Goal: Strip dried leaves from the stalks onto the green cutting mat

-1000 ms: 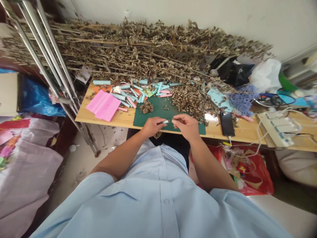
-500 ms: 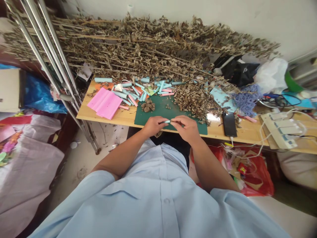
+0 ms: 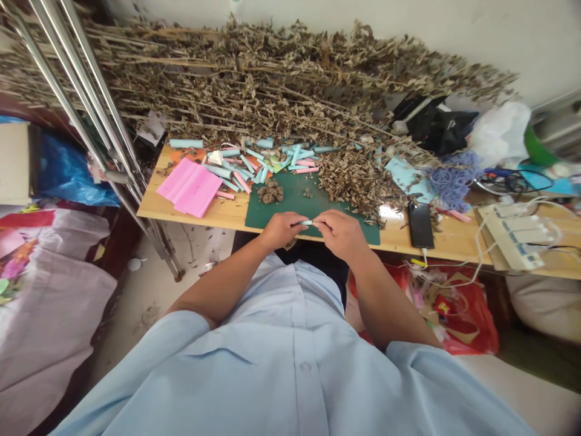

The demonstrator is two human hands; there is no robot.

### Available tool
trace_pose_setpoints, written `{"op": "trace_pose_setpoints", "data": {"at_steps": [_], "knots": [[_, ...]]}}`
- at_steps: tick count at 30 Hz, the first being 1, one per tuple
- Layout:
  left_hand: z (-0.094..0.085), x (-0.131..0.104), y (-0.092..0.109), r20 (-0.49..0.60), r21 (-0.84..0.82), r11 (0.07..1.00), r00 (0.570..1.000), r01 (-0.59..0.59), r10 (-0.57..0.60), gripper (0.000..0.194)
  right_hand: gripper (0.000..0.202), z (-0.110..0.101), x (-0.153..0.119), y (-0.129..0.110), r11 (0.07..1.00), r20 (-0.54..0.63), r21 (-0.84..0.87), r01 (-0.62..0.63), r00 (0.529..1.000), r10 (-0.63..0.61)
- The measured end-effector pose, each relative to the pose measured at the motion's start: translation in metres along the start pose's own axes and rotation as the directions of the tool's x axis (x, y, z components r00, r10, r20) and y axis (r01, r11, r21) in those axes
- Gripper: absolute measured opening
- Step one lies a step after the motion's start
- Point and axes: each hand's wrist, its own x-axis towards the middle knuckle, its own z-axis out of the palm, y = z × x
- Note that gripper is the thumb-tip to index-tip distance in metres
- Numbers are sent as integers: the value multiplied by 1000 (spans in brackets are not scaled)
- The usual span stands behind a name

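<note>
A small light-blue paper tube lies level between my two hands, over the front edge of a green cutting mat. My left hand is closed on its left end. At its right end the fingertips of my right hand are pinched together; whether they also hold a bit of leaf is too small to see. Beyond my hands a brown crumbly clump and a few tiny crumbs rest on the mat. A heap of dried leaves covers the mat's right part.
Blue and pink paper tubes are piled behind the mat, with folded pink paper to the left. Dried leafy stalks fill the back. On the right are a phone, blue string and a power strip. Metal poles stand left.
My right fingertips have closed in on the tube's right end, and the dark bit seen there before is now hidden. The left hand keeps its hold. The view has shifted slightly.
</note>
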Motion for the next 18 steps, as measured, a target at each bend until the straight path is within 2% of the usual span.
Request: {"op": "trace_pose_setpoints", "data": {"at_steps": [6, 12, 14, 18], "knots": [[-1, 0, 1, 1, -15, 1000, 1000, -8, 8, 20, 20, 3, 1, -3, 997, -37, 70, -13, 999, 15], [-2, 0, 1, 0, -23, 1000, 1000, -17, 17, 20, 15, 1, -6, -2, 987, -112, 135, -93, 988, 108], [-1, 0, 1, -1, -26, 1000, 1000, -11, 11, 20, 13, 0, -7, -2, 987, -103, 123, -105, 988, 118], [-1, 0, 1, 1, -13, 1000, 1000, -6, 6, 21, 13, -2, -6, -3, 997, -26, 57, -60, 998, 61]]}}
